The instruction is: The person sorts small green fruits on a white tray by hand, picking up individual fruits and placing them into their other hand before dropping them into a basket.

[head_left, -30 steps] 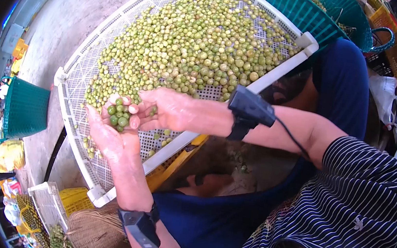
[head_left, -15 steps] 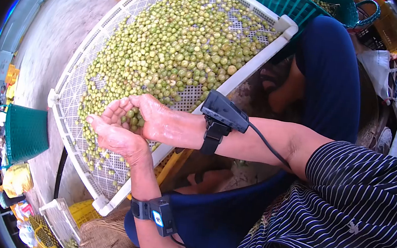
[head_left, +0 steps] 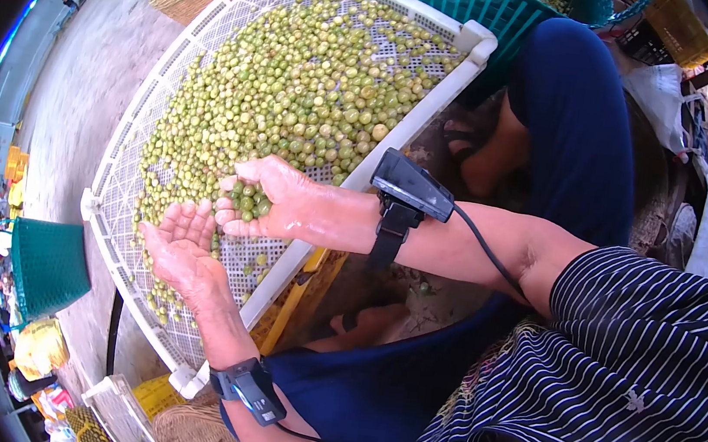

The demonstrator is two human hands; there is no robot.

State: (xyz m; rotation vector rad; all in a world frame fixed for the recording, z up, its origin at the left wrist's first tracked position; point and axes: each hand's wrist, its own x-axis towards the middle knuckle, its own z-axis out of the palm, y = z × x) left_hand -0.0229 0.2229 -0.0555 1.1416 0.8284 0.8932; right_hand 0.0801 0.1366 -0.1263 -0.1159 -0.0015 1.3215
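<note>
Small round green fruits (head_left: pixel 300 84) cover much of a white mesh tray (head_left: pixel 421 133). My right hand (head_left: pixel 286 200), reaching in from the right, is cupped over the tray's near part with a small heap of green fruits (head_left: pixel 249 201) in its palm. Just below and left of it, my left hand (head_left: pixel 188 259) is palm up with its fingers extended and nothing visible in it. A small gap separates the two hands. Each wrist bears a black strapped device, the right one (head_left: pixel 413 184) with a cable.
A teal basket (head_left: pixel 482 13) adjoins the tray's upper edge. Another teal basket (head_left: pixel 47 269) stands at left. My bent knee in blue cloth (head_left: pixel 576 115) is right of the tray. A yellow crate (head_left: pixel 293 297) shows beneath it, and a woven basket (head_left: pixel 199 435) sits at the bottom.
My hands were cupped together around the fruits and have now parted. The left has moved left and opened out; the fruits rest in the right. The view has shifted slightly.
</note>
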